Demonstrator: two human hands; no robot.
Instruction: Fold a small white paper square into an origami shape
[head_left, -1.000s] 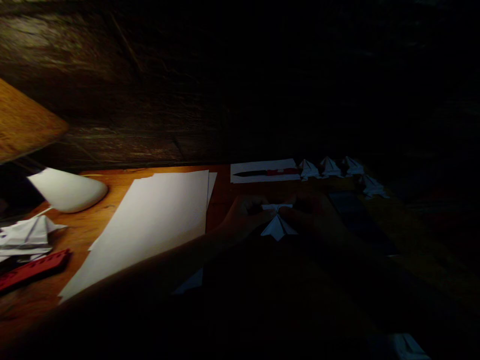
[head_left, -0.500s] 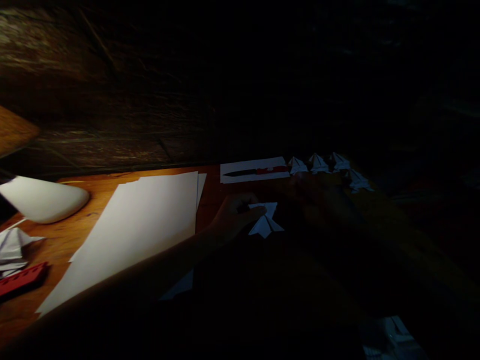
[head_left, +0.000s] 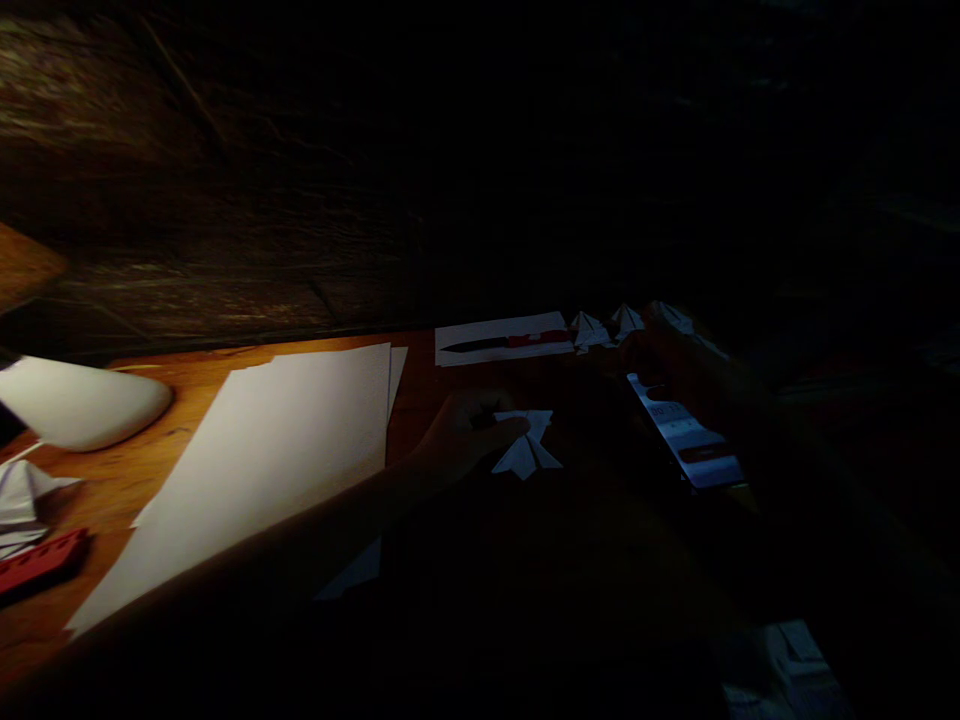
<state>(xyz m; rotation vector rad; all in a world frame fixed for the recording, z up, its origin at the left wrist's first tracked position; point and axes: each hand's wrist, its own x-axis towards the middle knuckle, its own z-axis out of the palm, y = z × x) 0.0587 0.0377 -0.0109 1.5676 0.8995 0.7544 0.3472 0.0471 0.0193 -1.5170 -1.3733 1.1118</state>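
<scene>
The scene is very dark. My left hand rests on the wooden table with its fingers pinched on a small folded white paper figure. My right hand reaches to the far end of a phone whose screen is lit; its fingers are lost in shadow. Several finished folded paper figures stand in a row behind the phone.
A stack of white paper sheets lies to the left. A knife with a red handle rests on a white sheet at the back. A white lamp base, crumpled folded paper and a red object sit far left.
My right hand left the folded figure and moved right and back to the phone, whose screen has lit up. My left hand keeps hold of the figure.
</scene>
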